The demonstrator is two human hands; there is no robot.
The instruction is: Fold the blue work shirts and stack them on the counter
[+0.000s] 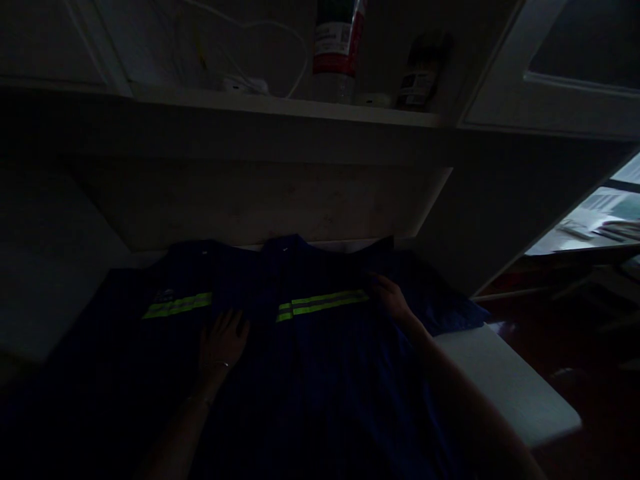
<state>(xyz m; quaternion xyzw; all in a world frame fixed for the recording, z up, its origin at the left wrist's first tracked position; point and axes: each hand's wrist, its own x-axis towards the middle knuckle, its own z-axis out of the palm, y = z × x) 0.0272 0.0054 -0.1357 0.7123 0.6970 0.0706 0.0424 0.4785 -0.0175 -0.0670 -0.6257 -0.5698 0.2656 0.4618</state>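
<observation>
Dark blue work jackets with yellow-green reflective strips lie spread side by side, apparently overlapping; dim light hides much of their outline. Two collars show along the back. My left hand [223, 343], with a bracelet at the wrist, rests flat on the cloth, fingers spread, close to the left jacket [175, 333] and its strip. My right hand [393, 299] is at the right end of the strip on the right jacket [330, 353]. Its fingers are bent together on the fabric and seem to pinch it, though the fingertips are dark.
Above the garments runs a shelf [280, 107] holding a bottle with a red and white label [333, 47], a darker jar [419, 80] and a white cable [305, 57]. A white table corner [515, 387] shows at right. Papers [617, 230] lie by the window.
</observation>
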